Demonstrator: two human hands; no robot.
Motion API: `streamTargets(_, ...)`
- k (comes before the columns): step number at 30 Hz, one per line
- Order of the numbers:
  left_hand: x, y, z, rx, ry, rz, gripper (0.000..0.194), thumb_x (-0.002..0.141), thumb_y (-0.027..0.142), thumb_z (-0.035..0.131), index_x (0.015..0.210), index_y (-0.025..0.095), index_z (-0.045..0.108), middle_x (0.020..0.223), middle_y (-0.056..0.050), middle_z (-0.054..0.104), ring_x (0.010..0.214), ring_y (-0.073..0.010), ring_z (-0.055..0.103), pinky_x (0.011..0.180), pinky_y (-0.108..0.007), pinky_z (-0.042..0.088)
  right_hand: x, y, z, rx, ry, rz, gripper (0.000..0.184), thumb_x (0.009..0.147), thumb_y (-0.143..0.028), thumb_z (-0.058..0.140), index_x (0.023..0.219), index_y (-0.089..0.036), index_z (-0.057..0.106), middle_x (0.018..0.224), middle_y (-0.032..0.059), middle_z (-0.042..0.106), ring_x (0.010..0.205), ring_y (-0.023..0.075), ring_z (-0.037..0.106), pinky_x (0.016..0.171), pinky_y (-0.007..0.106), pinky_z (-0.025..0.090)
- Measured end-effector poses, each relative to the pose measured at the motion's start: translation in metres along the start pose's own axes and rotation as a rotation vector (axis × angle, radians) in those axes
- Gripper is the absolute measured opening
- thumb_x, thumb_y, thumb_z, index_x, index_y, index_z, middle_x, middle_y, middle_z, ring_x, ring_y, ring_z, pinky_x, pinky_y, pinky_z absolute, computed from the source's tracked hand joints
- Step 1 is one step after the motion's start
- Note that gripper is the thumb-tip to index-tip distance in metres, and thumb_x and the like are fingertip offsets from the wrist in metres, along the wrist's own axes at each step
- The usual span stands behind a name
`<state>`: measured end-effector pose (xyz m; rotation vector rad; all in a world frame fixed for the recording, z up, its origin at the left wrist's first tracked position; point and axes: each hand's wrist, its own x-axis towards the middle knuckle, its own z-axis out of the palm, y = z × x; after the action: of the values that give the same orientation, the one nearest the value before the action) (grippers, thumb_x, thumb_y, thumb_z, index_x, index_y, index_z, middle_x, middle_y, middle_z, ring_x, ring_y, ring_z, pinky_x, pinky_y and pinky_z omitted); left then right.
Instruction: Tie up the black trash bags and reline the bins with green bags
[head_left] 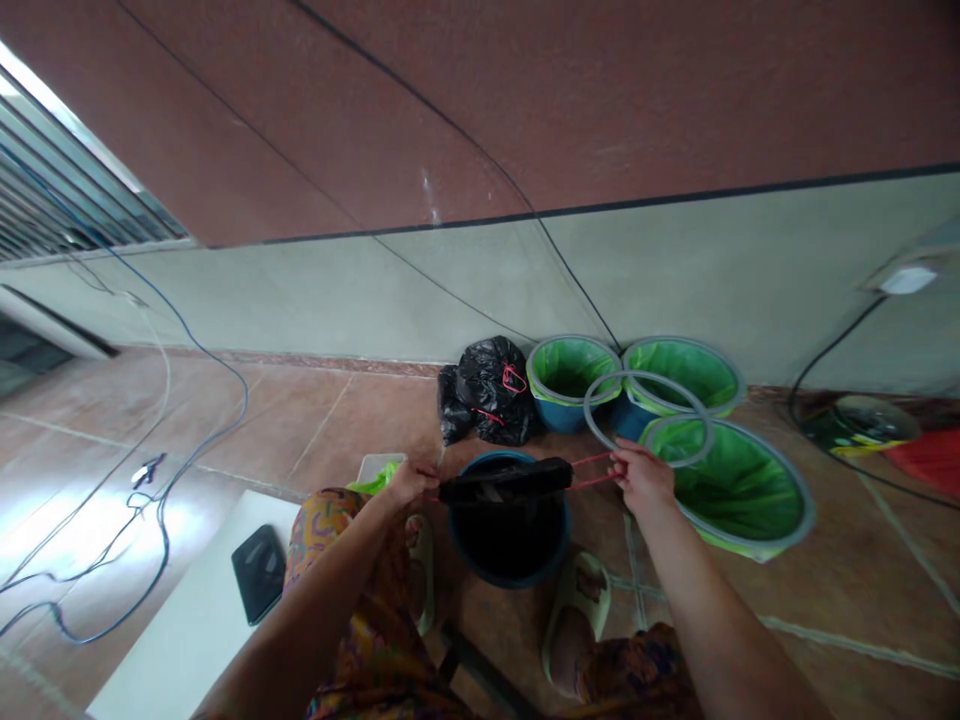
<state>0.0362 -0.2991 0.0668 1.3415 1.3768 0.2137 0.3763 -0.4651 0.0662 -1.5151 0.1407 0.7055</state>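
Observation:
A black garbage bag [504, 484] is stretched by its red drawstrings between my two hands. Its bunched top lies across the mouth of a blue bin [564, 545], and the rest hangs down into the dark inside. My left hand [409, 484] is closed on the drawstring at the left end. On the other side my right hand [641, 474] pinches the red drawstring [592, 472], pulled out in a long loop. A loose grey ring [709, 412] passes just behind the right hand; whether the fingers touch it I cannot tell.
Three bins with green liners, one a front bin [804, 500], stand at the right. Tied black bags [495, 385] rest by the wall. At left are a white board [195, 600] with a phone [259, 572], a small white container [373, 468] and blue cables [244, 390].

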Motion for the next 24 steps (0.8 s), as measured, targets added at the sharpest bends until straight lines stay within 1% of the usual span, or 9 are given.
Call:
streamTargets(2,0.000,-0.003,-0.003,0.245,-0.042,0.071,0.007,0.068,0.014,0.070,0.062,0.011,0.068,0.050,0.000,0.058,0.048,-0.0098,0.049,0.049,-0.022,0.036,0.000,0.001,-0.002,-0.030,-0.012,0.044,0.026,0.056,-0.012,0.061,0.081,-0.018,0.064,0.047,-0.0075,0.054,0.038,0.0060,0.042,0.040,0.018,0.039)
streamTargets(5,-0.004,0.001,-0.004,0.602,-0.057,0.196,0.022,0.072,0.024,0.066,0.053,0.014,0.065,0.048,0.000,0.055,0.047,-0.0089,0.044,0.047,-0.022,0.029,-0.003,0.007,-0.005,-0.283,-0.161,-0.008,0.023,0.058,-0.020,0.068,0.081,-0.017,0.066,0.050,-0.0048,0.057,0.037,0.0068,0.041,0.035,0.019,0.033)
streamTargets(7,-0.010,0.011,-0.001,0.662,-0.032,0.217,0.026,0.072,0.028,0.065,0.051,0.014,0.062,0.048,0.000,0.053,0.048,-0.0091,0.045,0.048,-0.022,0.028,-0.007,0.011,-0.003,-0.451,-0.289,-0.056,0.025,0.059,-0.026,0.071,0.082,-0.016,0.068,0.054,-0.0015,0.061,0.039,0.0079,0.043,0.036,0.020,0.032)
streamTargets(9,-0.018,0.025,0.006,0.488,-0.049,0.224,0.028,0.075,0.036,0.063,0.057,0.015,0.063,0.050,0.001,0.052,0.049,-0.0092,0.045,0.049,-0.022,0.030,-0.013,0.014,0.001,-0.537,-0.385,-0.103,0.026,0.061,-0.028,0.071,0.085,-0.016,0.069,0.059,0.0012,0.065,0.043,0.0092,0.047,0.039,0.021,0.033)
streamTargets(12,-0.032,0.045,0.024,0.052,-0.165,0.256,0.035,0.075,0.050,0.063,0.070,0.014,0.064,0.053,0.003,0.050,0.047,-0.0073,0.041,0.048,-0.020,0.032,-0.021,0.018,0.013,-0.553,-0.509,-0.240,0.027,0.066,-0.029,0.066,0.090,-0.018,0.071,0.075,0.0039,0.071,0.060,0.0133,0.058,0.053,0.024,0.043)
streamTargets(16,-0.046,0.062,0.050,-0.121,-0.178,0.245,0.034,0.069,0.046,0.070,0.065,0.014,0.061,0.053,0.004,0.049,0.043,-0.0049,0.038,0.044,-0.019,0.029,-0.030,0.023,0.027,-0.552,-0.664,-0.389,0.028,0.073,-0.033,0.061,0.095,-0.019,0.070,0.091,0.0059,0.073,0.082,0.0185,0.064,0.075,0.030,0.048)
streamTargets(18,-0.052,0.070,0.060,-0.222,-0.161,0.243,0.031,0.069,0.042,0.072,0.066,0.013,0.061,0.054,0.004,0.050,0.044,-0.0043,0.040,0.045,-0.019,0.030,-0.036,0.023,0.032,-0.558,-0.720,-0.403,0.029,0.075,-0.036,0.060,0.096,-0.018,0.070,0.091,0.0062,0.073,0.082,0.0189,0.064,0.074,0.030,0.048)
streamTargets(20,-0.059,0.078,0.069,-0.381,-0.200,0.242,0.028,0.068,0.038,0.076,0.075,0.013,0.065,0.062,0.003,0.057,0.051,-0.0045,0.047,0.052,-0.018,0.037,-0.046,0.021,0.037,-0.556,-0.789,-0.388,0.033,0.077,-0.039,0.060,0.101,-0.018,0.068,0.088,0.0053,0.071,0.076,0.0180,0.062,0.068,0.029,0.047)
streamTargets(24,-0.074,0.093,0.084,-0.615,-0.440,0.188,0.041,0.066,0.033,0.080,0.098,0.013,0.067,0.087,-0.006,0.068,0.075,-0.0125,0.063,0.075,-0.026,0.048,-0.070,0.020,0.049,-0.411,-1.003,-0.302,0.049,0.074,-0.044,0.067,0.117,-0.022,0.057,0.090,0.0026,0.068,0.076,0.0165,0.061,0.068,0.029,0.048)
